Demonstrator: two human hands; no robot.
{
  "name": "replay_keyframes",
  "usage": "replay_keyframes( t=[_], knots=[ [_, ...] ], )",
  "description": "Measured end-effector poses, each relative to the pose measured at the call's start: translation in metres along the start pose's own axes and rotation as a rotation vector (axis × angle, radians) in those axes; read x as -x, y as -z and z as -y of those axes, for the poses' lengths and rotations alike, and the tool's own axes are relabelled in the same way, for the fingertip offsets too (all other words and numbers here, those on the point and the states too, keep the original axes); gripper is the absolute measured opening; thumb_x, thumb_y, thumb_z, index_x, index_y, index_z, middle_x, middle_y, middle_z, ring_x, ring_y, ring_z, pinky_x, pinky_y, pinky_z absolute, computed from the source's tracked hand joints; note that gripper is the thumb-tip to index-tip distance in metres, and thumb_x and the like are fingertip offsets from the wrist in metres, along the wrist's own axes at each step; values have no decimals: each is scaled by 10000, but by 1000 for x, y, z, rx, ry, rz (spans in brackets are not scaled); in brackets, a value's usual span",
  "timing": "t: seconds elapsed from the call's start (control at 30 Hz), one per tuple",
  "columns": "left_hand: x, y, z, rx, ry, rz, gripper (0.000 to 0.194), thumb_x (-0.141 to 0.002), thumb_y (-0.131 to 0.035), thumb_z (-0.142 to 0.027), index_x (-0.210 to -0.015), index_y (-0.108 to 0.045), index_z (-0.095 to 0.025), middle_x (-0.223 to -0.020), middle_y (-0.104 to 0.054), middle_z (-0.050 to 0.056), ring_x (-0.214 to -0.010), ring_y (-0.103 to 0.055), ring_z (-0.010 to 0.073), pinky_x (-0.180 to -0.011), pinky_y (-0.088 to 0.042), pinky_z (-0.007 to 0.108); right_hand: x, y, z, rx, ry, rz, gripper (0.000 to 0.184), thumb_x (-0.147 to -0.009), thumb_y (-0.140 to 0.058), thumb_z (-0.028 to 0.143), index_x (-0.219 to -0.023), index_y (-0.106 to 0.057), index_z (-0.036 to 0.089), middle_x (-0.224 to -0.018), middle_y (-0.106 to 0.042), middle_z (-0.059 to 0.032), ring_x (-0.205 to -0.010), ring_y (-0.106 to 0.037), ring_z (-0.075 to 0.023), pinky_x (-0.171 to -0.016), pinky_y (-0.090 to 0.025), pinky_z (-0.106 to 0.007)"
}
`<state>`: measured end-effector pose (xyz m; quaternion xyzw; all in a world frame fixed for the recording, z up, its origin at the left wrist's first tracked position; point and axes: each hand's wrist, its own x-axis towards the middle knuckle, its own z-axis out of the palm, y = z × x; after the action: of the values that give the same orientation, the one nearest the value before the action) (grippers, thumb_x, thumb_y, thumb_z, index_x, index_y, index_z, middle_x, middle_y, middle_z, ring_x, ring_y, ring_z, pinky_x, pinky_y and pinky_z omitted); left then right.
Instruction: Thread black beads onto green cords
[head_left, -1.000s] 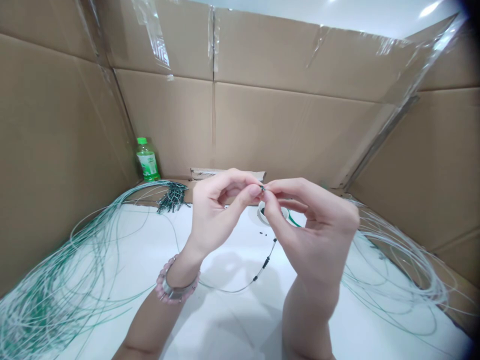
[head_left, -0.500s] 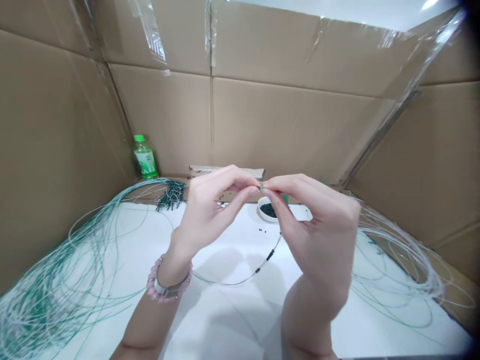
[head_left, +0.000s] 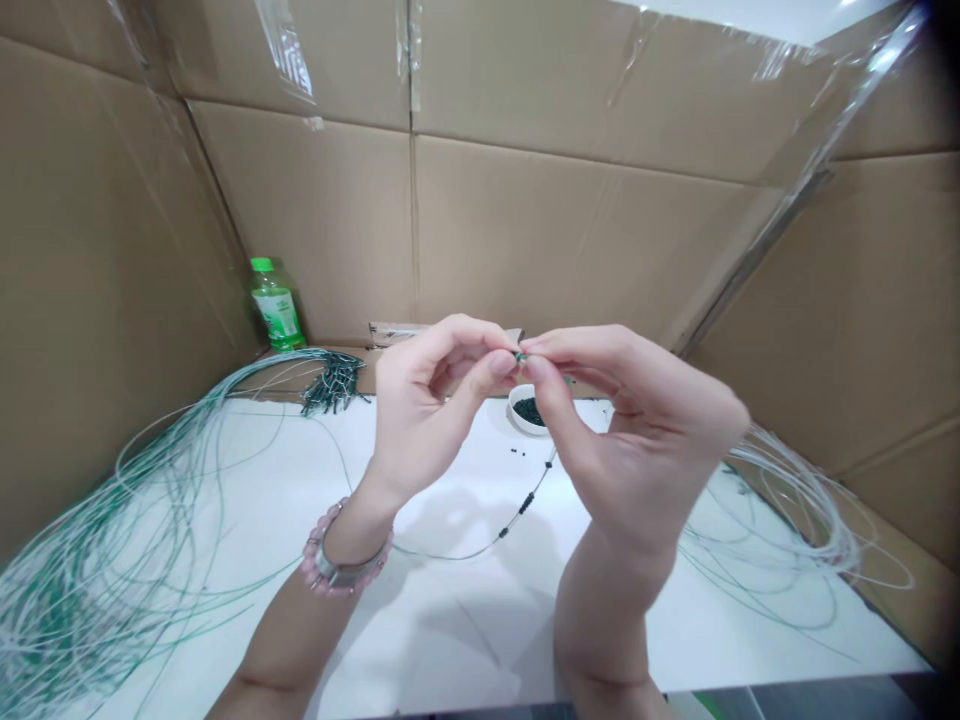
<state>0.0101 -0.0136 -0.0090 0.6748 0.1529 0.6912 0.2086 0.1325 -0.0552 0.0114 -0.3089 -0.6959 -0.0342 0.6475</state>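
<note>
Cord (head_left: 480,552): lying on our table (head_left: 450,640), strung with black beads (head_left: 527,503), tip up in our pinch
Left hand (head_left: 431,415): nearly closed, pinching the tip
Right hand (head_left: 637,430): same, pinching from the other side
Bowl (head_left: 513,410): just beyond our hands

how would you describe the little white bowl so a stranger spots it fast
Inside the cardboard walls lies a white work surface. Just beyond where the left hand and right hand meet sits a small white bowl holding dark beads. It is the only bowl there, and a few loose beads lie in front.
</note>
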Motion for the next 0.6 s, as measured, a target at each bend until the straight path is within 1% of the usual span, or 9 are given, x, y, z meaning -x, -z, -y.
replay_keyframes(
  t=[0.07,0.17,0.33,0.47,0.6],
  knots=[
    [0,-3,-2,0,-1,-45,52,-835,-614,-184,-796,-645,-170,-726,-664,-24,-633,-636,42,-578,-530,99,0,-1,0,-20,-5,-8,199,-752,-624,30,-797,-658,221,-776,-687,6,-707,-640,-143,-639,-557,-295],
    [1,-5,-4,-2,12,-73,61,-836,-616,-191,-785,-643,-169,-715,-666,-21,-637,-638,46,-582,-540,108,1,-2,0,-18,-10,-1,208,-755,-619,38,-798,-652,239,-775,-684,12,-702,-638,-142,-638,-565,-297],
    [2,-6,-3,15,15,-65,49,-837,-616,-186,-801,-646,-173,-729,-669,-27,-671,-641,37,-606,-536,93,1,-2,0,-19,-6,-15,213,-750,-616,35,-778,-647,245,-749,-666,22,-679,-631,-127,-644,-574,-273],
    [2,-4,-2,-2,4,-55,46,-832,-620,-174,-799,-654,-172,-735,-675,-23,-670,-647,44,-597,-535,96,0,-1,0,-15,-2,1,210,-763,-617,44,-802,-661,246,-763,-673,16,-689,-637,-128,-639,-571,-268],
    [2,-3,-1,16,4,-54,54,-821,-628,-149,-816,-674,-175,-751,-681,-23,-663,-651,46,-593,-541,103,1,0,-3,-45,5,14,206,-781,-624,52,-800,-678,250,-809,-704,12,-749,-667,-144,-643,-567,-272]
  ],
)
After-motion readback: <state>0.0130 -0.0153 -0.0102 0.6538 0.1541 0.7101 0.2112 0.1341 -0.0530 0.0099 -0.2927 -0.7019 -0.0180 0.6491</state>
